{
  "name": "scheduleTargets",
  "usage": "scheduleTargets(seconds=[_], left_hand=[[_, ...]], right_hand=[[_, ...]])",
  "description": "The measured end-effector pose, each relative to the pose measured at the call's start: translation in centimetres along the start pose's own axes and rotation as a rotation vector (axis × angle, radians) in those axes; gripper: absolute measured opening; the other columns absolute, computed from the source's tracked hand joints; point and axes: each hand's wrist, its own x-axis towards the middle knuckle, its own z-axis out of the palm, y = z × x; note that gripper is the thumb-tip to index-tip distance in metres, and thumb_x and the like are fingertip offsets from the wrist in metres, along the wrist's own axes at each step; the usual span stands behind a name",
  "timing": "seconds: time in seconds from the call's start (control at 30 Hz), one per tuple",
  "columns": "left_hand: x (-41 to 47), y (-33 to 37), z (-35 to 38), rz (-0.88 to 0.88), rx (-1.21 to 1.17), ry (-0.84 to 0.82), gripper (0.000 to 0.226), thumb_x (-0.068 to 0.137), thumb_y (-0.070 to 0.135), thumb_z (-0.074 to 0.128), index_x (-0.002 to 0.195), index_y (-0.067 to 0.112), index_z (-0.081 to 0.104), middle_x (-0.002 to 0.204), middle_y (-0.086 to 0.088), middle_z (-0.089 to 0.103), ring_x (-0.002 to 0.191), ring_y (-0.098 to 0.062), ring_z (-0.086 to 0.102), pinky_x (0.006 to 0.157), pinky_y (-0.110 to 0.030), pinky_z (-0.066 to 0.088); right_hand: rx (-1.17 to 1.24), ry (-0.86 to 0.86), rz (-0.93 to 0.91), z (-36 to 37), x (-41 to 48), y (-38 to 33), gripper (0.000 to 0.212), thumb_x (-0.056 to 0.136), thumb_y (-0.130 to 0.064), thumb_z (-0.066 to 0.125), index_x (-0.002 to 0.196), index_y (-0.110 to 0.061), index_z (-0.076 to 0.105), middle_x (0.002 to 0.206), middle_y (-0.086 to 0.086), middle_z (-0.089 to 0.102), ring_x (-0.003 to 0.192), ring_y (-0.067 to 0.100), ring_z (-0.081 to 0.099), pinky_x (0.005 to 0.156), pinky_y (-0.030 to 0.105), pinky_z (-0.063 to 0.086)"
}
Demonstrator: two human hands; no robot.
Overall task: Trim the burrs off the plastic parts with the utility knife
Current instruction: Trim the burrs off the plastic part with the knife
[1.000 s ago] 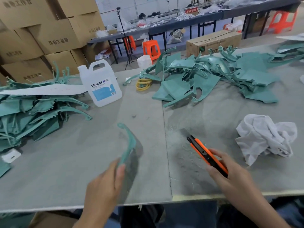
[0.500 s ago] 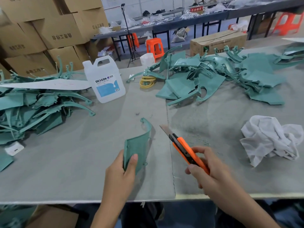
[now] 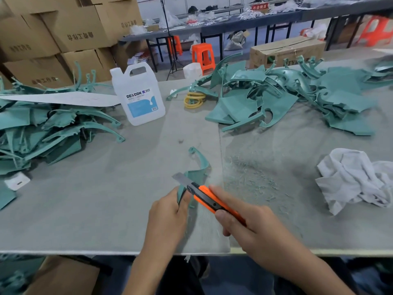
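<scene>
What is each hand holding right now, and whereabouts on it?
The left hand grips a teal plastic part by its lower end; the right hand grips the orange utility knife by its handle, blade out.

- One utility knife (image 3: pixel 209 200)
- One teal plastic part (image 3: pixel 196 169), held
- Two heaps of parts: left heap (image 3: pixel 42 128), right heap (image 3: pixel 297 96)
- Two hands: left hand (image 3: pixel 168 213), right hand (image 3: pixel 251 222)
- One white jug (image 3: pixel 138 96)
- One white rag (image 3: pixel 357 179)
- One yellow coil (image 3: pixel 194 100)

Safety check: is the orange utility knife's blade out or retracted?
Out: a grey blade projects from the orange utility knife in the right hand.
</scene>
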Motion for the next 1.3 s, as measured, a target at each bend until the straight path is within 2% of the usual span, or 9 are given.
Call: scheduleTargets(seconds=[0.2,0.37,0.5,0.67,0.83,0.97,1.03,1.2,1.3], left_hand=[[0.0,-0.3,-0.2,-0.019,-0.059,0.047,0.051,0.092,0.067,0.043,0.062,0.026,0.047,0.053,0.017,0.053,0.051,-0.01,0.043,0.052,-0.035,0.036],[-0.1,-0.1,-0.2,0.01,-0.045,0.036,0.032,0.09,0.066,0.038,0.067,0.046,0.05,0.057,0.02,0.055,0.054,-0.006,0.048,0.048,-0.028,0.031],[-0.2,-0.3,-0.2,0.014,-0.023,0.025,0.03,0.093,0.064,0.039,0.069,0.05,0.05,0.058,0.022,0.055,0.055,-0.006,0.048,0.049,-0.028,0.03],[-0.1,-1.1,-0.1,0.015,-0.086,0.059,0.049,0.088,0.072,0.038,0.07,0.03,0.055,0.067,0.016,0.061,0.061,-0.007,0.054,0.054,-0.021,0.041],[0.6,-2.8,-0.8,-0.09,-0.247,0.055,0.048,0.086,0.069,0.049,0.082,0.025,0.069,0.078,0.004,0.072,0.07,-0.015,0.065,0.063,-0.032,0.051],[0.9,-4.2,-1.3,-0.213,-0.431,0.088,0.022,0.084,0.056,0.058,0.088,0.041,0.074,0.083,0.012,0.076,0.071,-0.003,0.07,0.058,-0.015,0.052],[0.9,-4.8,-1.3,-0.296,-0.539,0.108,0.017,0.083,0.054,0.067,0.089,0.041,0.075,0.084,0.006,0.077,0.074,-0.007,0.072,0.059,-0.02,0.055],[0.6,-6.0,-1.1,-0.513,-0.827,0.143,0.033,0.081,0.04,0.068,0.097,0.013,0.077,0.098,-0.013,0.077,0.085,-0.028,0.076,0.061,-0.034,0.061],[0.5,-6.3,-1.2,-0.554,-0.896,0.138,0.033,0.083,0.037,0.066,0.102,0.01,0.075,0.101,-0.016,0.076,0.088,-0.034,0.075,0.062,-0.039,0.061]], right_hand=[[0.123,0.111,0.018,-0.5,0.4,0.0,0.05,0.089,-0.06,0.045,0.138,-0.07,0.039,0.078,-0.014,0.068,0.062,0.001,0.061,0.06,0.012,0.044],[0.075,0.049,-0.011,0.0,0.6,-0.1,0.044,0.097,-0.054,0.045,0.136,-0.072,0.035,0.082,-0.014,0.068,0.058,0.002,0.057,0.057,0.013,0.043],[0.012,0.048,-0.001,-0.1,0.8,-0.1,0.045,0.091,-0.066,0.038,0.133,-0.08,0.028,0.078,0.0,0.066,0.063,0.013,0.061,0.063,0.032,0.052],[-0.104,0.053,-0.005,-0.3,2.6,1.9,0.047,0.1,-0.053,0.044,0.139,-0.074,0.028,0.072,0.003,0.063,0.056,0.011,0.054,0.06,0.032,0.046],[-0.176,-0.014,0.023,-1.3,8.1,4.7,0.047,0.103,-0.042,0.05,0.136,-0.071,0.032,0.064,-0.01,0.06,0.056,0.009,0.056,0.058,0.031,0.048],[-0.207,-0.138,0.108,-2.0,13.6,7.4,0.041,0.103,-0.044,0.048,0.131,-0.072,0.038,0.063,-0.023,0.062,0.054,0.003,0.056,0.06,0.026,0.05],[-0.21,-0.187,0.139,-2.2,15.8,8.7,0.041,0.103,-0.043,0.048,0.139,-0.062,0.046,0.061,-0.024,0.062,0.056,0.0,0.059,0.058,0.021,0.048],[-0.362,-0.312,0.175,-2.3,21.3,10.1,0.042,0.103,-0.042,0.047,0.145,-0.051,0.048,0.083,-0.007,0.067,0.061,0.012,0.058,0.059,0.027,0.052],[-0.551,-0.335,0.112,-2.1,24.4,9.9,0.045,0.105,-0.043,0.044,0.151,-0.042,0.044,0.13,0.0,0.067,0.086,0.01,0.062,0.072,0.026,0.048]])
